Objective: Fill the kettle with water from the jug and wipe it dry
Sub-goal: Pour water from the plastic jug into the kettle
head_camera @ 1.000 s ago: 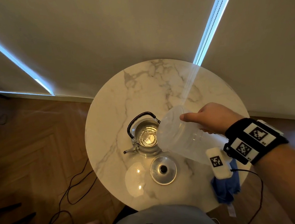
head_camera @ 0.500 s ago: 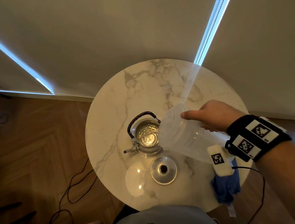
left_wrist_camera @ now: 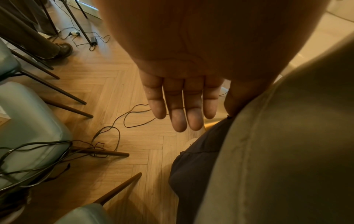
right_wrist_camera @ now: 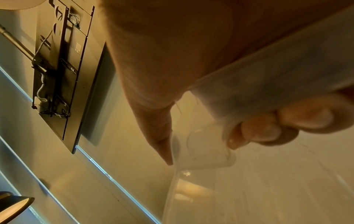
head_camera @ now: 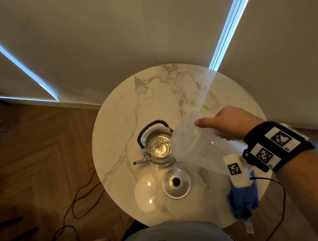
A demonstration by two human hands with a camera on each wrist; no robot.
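A metal kettle (head_camera: pixel 157 146) with a black handle stands open on the round marble table (head_camera: pixel 152 94). My right hand (head_camera: pixel 225 124) grips a clear plastic jug (head_camera: pixel 192 142) by its handle, tilted left with its rim over the kettle's mouth, and water runs into the kettle. In the right wrist view my fingers (right_wrist_camera: pixel 264 130) curl round the jug's handle (right_wrist_camera: pixel 287 72). The kettle's lid (head_camera: pixel 175 182) lies on the table just in front of the kettle. A blue cloth (head_camera: pixel 242 203) lies at the table's near right edge. My left hand (left_wrist_camera: pixel 182 103) hangs beside my hip, fingers straight, holding nothing.
A glossy round patch (head_camera: pixel 146 193) with two light glints shows left of the lid. Cables (head_camera: pixel 78 200) trail over the wooden floor on the left. Chairs (left_wrist_camera: pixel 28 125) with thin legs stand by my left side. Pale blinds hang behind the table.
The jug has tipped further and its rim has moved closer over the kettle; water now streams in and ripples. The left hand has not moved.
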